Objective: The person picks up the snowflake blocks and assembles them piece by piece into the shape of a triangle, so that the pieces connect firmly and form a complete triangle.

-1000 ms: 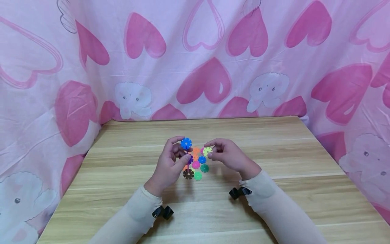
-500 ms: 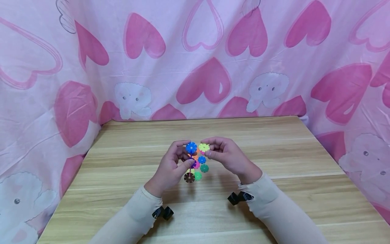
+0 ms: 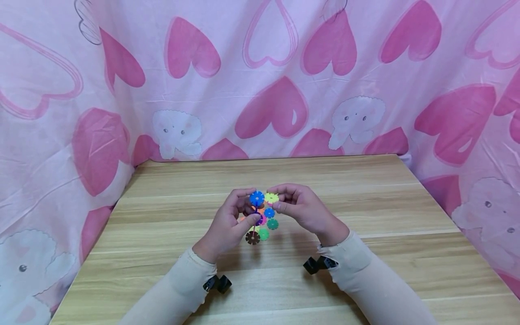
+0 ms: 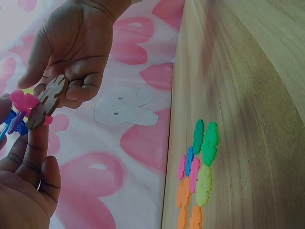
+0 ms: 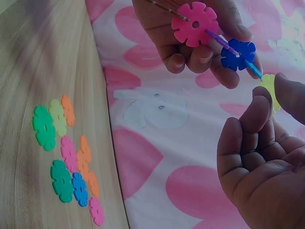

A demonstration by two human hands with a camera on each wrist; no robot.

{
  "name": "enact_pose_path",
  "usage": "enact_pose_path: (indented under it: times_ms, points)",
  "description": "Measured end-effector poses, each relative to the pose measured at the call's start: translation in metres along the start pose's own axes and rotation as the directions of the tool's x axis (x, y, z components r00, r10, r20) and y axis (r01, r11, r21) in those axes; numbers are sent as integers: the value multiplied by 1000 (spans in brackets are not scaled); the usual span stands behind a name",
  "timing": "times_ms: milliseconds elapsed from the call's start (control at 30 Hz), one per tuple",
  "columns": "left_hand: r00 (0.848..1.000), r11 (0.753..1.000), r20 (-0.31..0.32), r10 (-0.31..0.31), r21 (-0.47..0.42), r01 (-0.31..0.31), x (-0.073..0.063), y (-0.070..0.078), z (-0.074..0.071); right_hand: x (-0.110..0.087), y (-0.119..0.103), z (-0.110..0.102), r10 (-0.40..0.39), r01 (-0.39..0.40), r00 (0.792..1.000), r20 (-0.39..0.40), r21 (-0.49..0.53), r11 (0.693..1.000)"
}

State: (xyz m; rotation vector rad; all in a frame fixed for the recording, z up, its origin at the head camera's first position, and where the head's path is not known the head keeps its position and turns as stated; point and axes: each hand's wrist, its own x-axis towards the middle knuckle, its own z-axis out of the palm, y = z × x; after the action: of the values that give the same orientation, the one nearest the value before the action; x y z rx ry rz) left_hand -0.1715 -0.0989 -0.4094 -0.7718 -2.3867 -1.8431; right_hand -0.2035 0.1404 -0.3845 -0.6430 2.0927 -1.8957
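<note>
My left hand [image 3: 227, 225] holds a chain of interlocked, notched plastic snowflake discs above the table. In the right wrist view, the chain's pink disc [image 5: 195, 26], purple disc [image 5: 223, 43], dark blue disc [image 5: 237, 56] and light blue disc [image 5: 253, 69] link at angles. Its brown disc [image 3: 253, 238] hangs at the near end. Between thumb and fingers, my right hand [image 3: 306, 210] pinches a yellow disc [image 3: 271, 197]. That disc sits edge to edge with the chain's far blue disc [image 3: 257, 198]; whether their notches engage, I cannot tell. Fingers partly cover the chain's middle.
Several loose discs lie flat beneath the hands, among them a dark green disc [image 3: 272, 224], a light green disc [image 3: 263, 234] and a blue disc [image 3: 269, 213]. The wooden table [image 3: 365, 194] meets a pink heart-patterned cloth [image 3: 272, 108] at its back edge.
The left hand has brought the chain slightly right and nearer the person. The right hand has moved the yellow disc slightly left, so it now meets the blue disc's edge.
</note>
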Motion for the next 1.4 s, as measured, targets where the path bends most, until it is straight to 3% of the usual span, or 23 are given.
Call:
enact_pose_path:
  times_ms: [367, 600, 1133, 1400]
  points:
    - [999, 999, 16, 38, -30, -37, 0, -2, -1, -2, -2, 4, -34, 34, 999, 23, 16, 999]
    - [998, 994, 12, 68, -92, -67, 0, -3, -1, -3, 0, 7, -16, 15, 1000, 12, 35, 999]
    - [1000, 992, 10, 22, -125, -21, -1, -2, -1, -1, 6, 10, 8, -10, 1000, 21, 116, 993]
    - [998, 988, 4, 64, -139, -63, 0, -7, 1, -2, 7, 15, 2, -1, 1000, -4, 177, 984]
